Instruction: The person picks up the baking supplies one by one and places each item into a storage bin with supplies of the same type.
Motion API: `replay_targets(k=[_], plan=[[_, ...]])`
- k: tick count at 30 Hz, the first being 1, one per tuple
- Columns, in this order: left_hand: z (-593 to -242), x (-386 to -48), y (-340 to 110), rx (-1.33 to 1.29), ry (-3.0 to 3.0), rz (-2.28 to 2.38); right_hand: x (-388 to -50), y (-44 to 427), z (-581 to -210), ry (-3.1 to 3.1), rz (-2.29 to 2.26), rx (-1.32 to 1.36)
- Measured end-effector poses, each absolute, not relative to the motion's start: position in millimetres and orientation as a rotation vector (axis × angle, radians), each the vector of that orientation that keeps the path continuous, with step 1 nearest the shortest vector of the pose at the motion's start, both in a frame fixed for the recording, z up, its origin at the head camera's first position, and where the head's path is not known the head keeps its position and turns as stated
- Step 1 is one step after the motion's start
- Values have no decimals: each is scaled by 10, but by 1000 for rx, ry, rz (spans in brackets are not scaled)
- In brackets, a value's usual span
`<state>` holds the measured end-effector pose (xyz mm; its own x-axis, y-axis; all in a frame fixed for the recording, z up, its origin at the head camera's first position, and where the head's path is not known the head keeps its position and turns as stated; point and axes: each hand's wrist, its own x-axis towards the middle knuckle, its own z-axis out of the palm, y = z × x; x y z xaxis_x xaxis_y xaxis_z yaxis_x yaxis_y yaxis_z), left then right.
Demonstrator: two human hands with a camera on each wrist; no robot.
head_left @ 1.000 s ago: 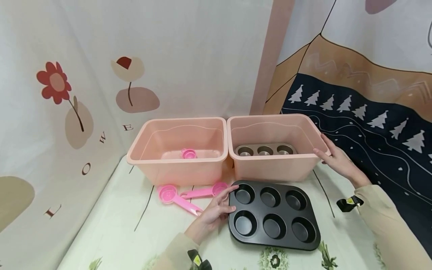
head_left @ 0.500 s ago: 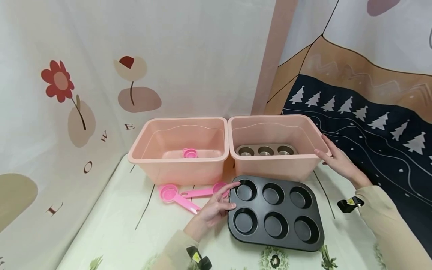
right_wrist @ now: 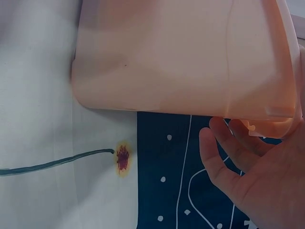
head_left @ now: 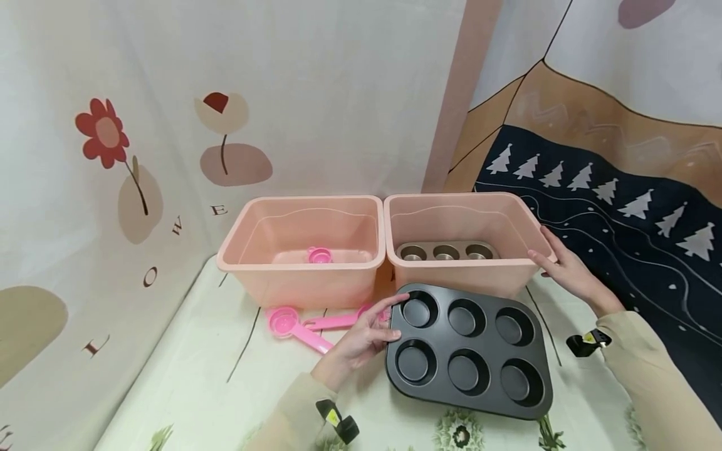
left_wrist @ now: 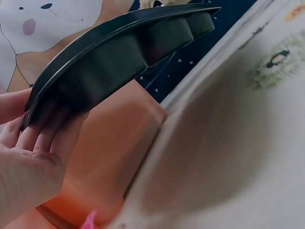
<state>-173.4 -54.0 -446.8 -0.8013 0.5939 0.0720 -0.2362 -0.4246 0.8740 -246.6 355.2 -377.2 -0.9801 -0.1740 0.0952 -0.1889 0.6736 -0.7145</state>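
My left hand (head_left: pixel 361 338) grips the left edge of a black muffin pan (head_left: pixel 491 347), thumb on top and several fingers beneath. In the left wrist view the muffin pan (left_wrist: pixel 105 71) is held tilted above the table, its cup undersides showing. My right hand (head_left: pixel 578 275) holds the right rim of the right-hand pink bin (head_left: pixel 462 272). The right wrist view shows the fingers (right_wrist: pixel 224 162) of that hand loosely bent at the bin's outer side (right_wrist: pixel 162 57). Inside this bin lies a tan muffin pan (head_left: pixel 445 252), partly hidden by the front wall.
Another pink bin (head_left: pixel 304 288) stands close beside it on the left, with a small pink measuring scoop (head_left: pixel 320 255) inside. Two more pink scoops lie in front: one scoop (head_left: pixel 284 322) in plain sight, the other scoop (head_left: pixel 333 322) partly behind my left hand. Printed cloth covers the table (head_left: pixel 186 376).
The black muffin pan has risen and tilted, its far edge now overlapping the right bin's lower front. My left hand has moved up and slightly right with it. My right hand stays on the rim.
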Motion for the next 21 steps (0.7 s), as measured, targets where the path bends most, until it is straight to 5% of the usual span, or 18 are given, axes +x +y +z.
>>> replay_targets(k=[21], plan=[[-4205,-1779,-381,686,1192,2293,-2448,3574,-3786,-2842,1221,342]])
